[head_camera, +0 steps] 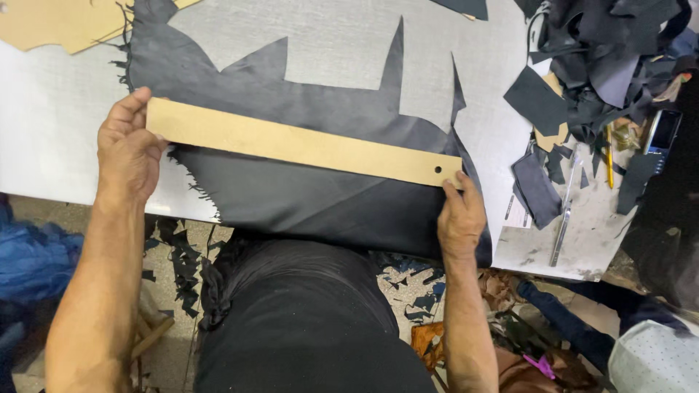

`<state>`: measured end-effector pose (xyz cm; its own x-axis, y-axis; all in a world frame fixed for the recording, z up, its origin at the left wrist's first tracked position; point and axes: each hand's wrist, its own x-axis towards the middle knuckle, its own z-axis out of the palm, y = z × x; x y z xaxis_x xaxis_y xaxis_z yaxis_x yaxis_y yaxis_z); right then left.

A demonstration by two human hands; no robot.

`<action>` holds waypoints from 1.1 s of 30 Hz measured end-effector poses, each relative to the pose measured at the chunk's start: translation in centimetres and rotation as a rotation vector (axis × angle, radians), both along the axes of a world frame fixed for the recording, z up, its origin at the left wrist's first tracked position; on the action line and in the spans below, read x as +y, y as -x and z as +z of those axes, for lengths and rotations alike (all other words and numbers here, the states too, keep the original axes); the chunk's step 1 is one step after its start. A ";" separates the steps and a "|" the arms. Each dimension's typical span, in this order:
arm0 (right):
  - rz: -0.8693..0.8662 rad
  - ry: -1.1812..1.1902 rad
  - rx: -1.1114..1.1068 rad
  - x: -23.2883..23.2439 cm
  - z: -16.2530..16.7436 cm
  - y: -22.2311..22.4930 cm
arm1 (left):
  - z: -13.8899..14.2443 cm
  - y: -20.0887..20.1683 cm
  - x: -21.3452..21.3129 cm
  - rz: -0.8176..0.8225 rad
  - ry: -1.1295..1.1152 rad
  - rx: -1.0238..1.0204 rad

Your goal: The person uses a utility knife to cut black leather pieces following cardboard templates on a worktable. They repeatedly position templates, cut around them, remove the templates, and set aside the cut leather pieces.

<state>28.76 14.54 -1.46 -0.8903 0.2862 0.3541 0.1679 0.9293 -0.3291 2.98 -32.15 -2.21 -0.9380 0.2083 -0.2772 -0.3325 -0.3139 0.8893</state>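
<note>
We stand at a pale grey cutting table [58, 131], scraps littering the floor beneath. A long tan cardboard strip template [302, 143] lies slantwise across a sheet of black leather [306, 196] with jagged cut-outs. Our left hand [129, 149] pinches the strip's left end, thumb on top. Our right hand [460, 215] presses fingertips on the right end, near its punched hole. A heap of dark leather offcuts [604, 58] sits far right.

Left hand [129, 149] flat, fingers curled, right hand [460, 213] fingertips pressing down, forearms extended
</note>
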 end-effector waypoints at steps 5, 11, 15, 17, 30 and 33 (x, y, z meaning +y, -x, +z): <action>-0.148 -0.123 0.000 -0.7 -2.2 2.5 | -2.7 2.8 0.3 -0.154 0.706 0.425; -0.209 -0.081 0.027 0.5 -3.3 2.5 | -1.1 3.3 2.1 -0.131 1.238 0.842; -0.107 -0.033 0.082 1.2 -4.4 1.8 | -0.1 0.8 3.4 -0.064 1.269 0.827; -0.128 -0.115 0.016 1.6 -5.2 1.4 | 0.1 -0.9 4.0 -0.138 1.202 0.917; -0.027 -0.085 0.031 2.3 -7.1 -0.4 | -0.6 -1.3 7.3 -0.252 1.414 0.647; 0.003 -0.247 -0.105 0.3 -6.1 0.9 | -0.8 0.1 5.9 -0.177 1.448 0.658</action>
<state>27.86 14.89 -7.59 -0.9266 0.1997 0.3186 0.1860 0.9798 -0.0733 2.83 -26.26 -3.00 -0.9622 0.2553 0.0950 0.2720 0.8817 0.3856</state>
